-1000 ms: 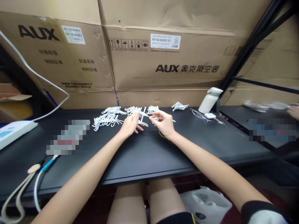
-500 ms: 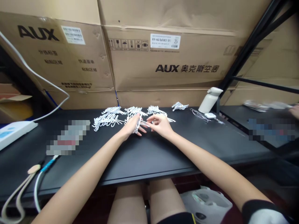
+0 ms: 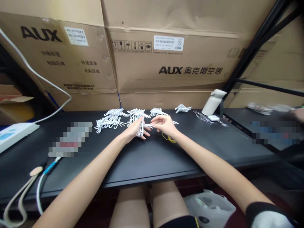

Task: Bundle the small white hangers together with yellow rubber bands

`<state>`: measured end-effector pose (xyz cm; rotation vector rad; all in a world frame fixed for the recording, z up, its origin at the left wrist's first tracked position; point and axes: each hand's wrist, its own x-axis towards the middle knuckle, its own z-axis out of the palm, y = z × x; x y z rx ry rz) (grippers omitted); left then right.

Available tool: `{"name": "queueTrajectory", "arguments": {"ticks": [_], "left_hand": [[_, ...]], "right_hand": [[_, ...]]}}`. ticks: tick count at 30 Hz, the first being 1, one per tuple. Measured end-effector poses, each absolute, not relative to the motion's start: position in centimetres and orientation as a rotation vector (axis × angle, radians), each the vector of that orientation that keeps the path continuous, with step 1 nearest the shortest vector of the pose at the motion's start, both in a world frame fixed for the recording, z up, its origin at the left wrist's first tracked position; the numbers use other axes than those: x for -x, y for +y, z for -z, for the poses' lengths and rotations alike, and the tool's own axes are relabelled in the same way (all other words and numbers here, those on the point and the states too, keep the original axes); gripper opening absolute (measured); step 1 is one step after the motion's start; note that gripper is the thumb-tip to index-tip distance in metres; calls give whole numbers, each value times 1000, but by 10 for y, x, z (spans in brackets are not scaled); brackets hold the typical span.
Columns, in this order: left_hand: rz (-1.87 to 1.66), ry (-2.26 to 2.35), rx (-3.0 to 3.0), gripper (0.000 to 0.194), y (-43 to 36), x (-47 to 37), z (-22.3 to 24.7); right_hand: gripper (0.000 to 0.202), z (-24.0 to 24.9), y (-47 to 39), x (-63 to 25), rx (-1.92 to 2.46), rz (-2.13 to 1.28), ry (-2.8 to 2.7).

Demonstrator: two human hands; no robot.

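Over the black table [image 3: 147, 161], the left hand [image 3: 132, 131] grasps white hooks [image 3: 141, 129]; the right hand [image 3: 167, 125] pinches at their ends; they are seemingly being arranged, which calls for steady left fingers.

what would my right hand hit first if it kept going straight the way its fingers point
Most likely the white wire hooks in the left hand: their ends lie right by the right hand's fingertips, though depth and contact are unclear.
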<state>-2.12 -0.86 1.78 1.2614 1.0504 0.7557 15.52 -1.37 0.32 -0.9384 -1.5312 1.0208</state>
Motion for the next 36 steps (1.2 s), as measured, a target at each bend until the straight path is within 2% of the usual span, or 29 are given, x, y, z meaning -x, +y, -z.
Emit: {"name": "queueTrajectory", "arguments": {"ticks": [11, 20, 27, 36], "left_hand": [[-741, 1065, -1352, 44, -5, 18, -15], [-794, 1110, -1488, 24, -3, 19, -13], [-964, 1074, -1624, 31, 0, 19, -7], [-936, 1054, -1698, 34, 0, 22, -5]], "right_hand": [[29, -13, -21, -153, 999, -1125, -1483], [27, -8, -24, -150, 949, -1069, -1609], [31, 1, -23, -146, 949, -1007, -1762], [31, 10, -26, -140, 903, -927, -1816]]}}
